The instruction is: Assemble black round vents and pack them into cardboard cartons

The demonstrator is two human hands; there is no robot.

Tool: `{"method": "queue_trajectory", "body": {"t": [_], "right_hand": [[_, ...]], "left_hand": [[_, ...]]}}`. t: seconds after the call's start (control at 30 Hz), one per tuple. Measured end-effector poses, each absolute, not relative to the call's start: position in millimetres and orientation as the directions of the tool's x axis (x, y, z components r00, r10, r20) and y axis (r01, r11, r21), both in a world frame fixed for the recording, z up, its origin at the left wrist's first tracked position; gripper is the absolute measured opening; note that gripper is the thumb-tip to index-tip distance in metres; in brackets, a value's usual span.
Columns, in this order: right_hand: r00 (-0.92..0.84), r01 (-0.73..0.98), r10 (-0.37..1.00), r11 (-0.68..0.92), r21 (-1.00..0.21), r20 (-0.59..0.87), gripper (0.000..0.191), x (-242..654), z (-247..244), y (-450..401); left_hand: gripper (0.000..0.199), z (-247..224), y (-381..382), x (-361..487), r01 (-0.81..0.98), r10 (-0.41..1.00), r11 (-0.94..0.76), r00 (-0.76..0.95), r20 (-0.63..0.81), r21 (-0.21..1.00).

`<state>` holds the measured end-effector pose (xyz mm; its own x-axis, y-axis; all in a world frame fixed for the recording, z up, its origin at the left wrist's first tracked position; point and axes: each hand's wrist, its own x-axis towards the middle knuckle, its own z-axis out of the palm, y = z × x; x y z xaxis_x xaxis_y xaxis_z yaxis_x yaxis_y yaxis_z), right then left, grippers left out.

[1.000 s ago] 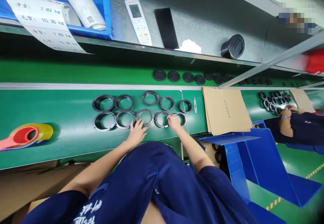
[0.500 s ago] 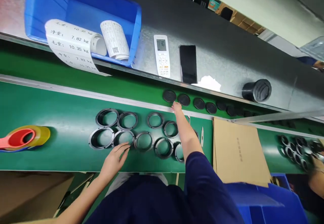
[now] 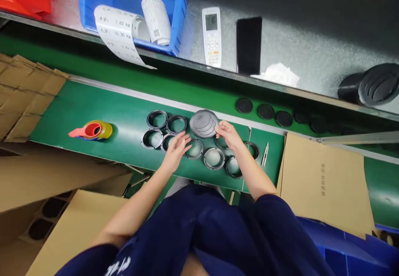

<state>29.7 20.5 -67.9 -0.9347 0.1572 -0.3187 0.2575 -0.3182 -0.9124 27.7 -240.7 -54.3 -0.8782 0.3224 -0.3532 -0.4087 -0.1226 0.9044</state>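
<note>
A round black disc with curved ridges on its face is pinched at its right edge by my right hand, held above the black rings. My left hand is open over the rings, fingers spread and holding nothing. It partly covers a black ring and is close to another ring. Several rings lie in two rows on the green table, among them a ring in the front row and a ring at the back left. The disc and my right arm hide some of them.
More black discs stand along the green back panel. A tape dispenser sits at the left and a pen-like tool at the right, beside flat cardboard. The shelf above carries a phone, a remote control and a blue bin.
My right hand has taken a disc from the left end of the row and brought it left over the rings. My left hand has lifted and opened. The view has shifted left.
</note>
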Motion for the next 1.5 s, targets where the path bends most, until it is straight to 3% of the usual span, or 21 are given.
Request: {"method": "queue_trajectory", "body": {"t": [0.07,0.13,0.27,0.4,0.47,0.53,0.6,0.7,0.83,1.03,1.27,1.5], "right_hand": [[-0.971,0.204,0.056,-0.323,-0.924,-0.234,0.046,70,-47,10],[-0.966,0.206,0.084,-0.31,-0.928,-0.243,0.049,103,-34,-2],[-0.875,0.215,0.367,-0.287,-0.933,-0.315,0.059,149,-29,-29],[-0.866,0.271,0.338,-0.301,-0.915,-0.367,0.061,180,-28,-40],[-0.87,0.238,0.415,-0.12,-0.964,-0.266,0.058,192,-21,-34],[-0.853,0.113,0.523,0.197,-0.974,0.007,0.049,199,-12,-22],[-0.854,-0.044,0.436,0.483,-0.874,0.284,0.04,201,-5,-12],[-0.888,-0.21,0.187,0.647,-0.733,0.42,0.036,198,-2,-8],[-0.904,-0.234,0.123,0.659,-0.715,0.409,0.039,195,-7,-16],[-0.935,-0.216,0.122,0.551,-0.806,0.334,0.052,200,-11,-20],[-0.942,-0.182,0.211,0.328,-0.927,0.26,0.062,215,-12,-10],[-0.939,-0.151,0.251,0.317,-0.936,0.236,0.061,224,-23,-3]], "left_hand": [[0.075,-39,-211,29,-0.488,0.461,-0.361,-0.834,-0.303,0.794],[0.076,-25,-189,40,-0.548,0.553,-0.457,-0.792,-0.259,0.701],[0.076,-15,-170,75,-0.623,0.671,-0.469,-0.712,-0.206,0.627],[0.066,-19,-167,102,-0.663,0.72,-0.419,-0.659,-0.218,0.62],[0.066,-15,-168,111,-0.672,0.695,-0.457,-0.679,-0.237,0.583],[0.075,-7,-170,119,-0.692,0.697,-0.488,-0.675,-0.24,0.532],[0.082,2,-173,128,-0.714,0.721,-0.483,-0.653,-0.233,0.507],[0.085,10,-179,142,-0.697,0.701,-0.506,-0.676,-0.229,0.508],[0.084,10,-186,157,-0.678,0.663,-0.533,-0.706,-0.248,0.507],[0.085,6,-187,170,-0.683,0.652,-0.558,-0.712,-0.259,0.472],[0.093,10,-182,169,-0.731,0.703,-0.532,-0.662,-0.259,0.426],[0.098,3,-176,162,-0.785,0.72,-0.491,-0.609,-0.332,0.377]]}}
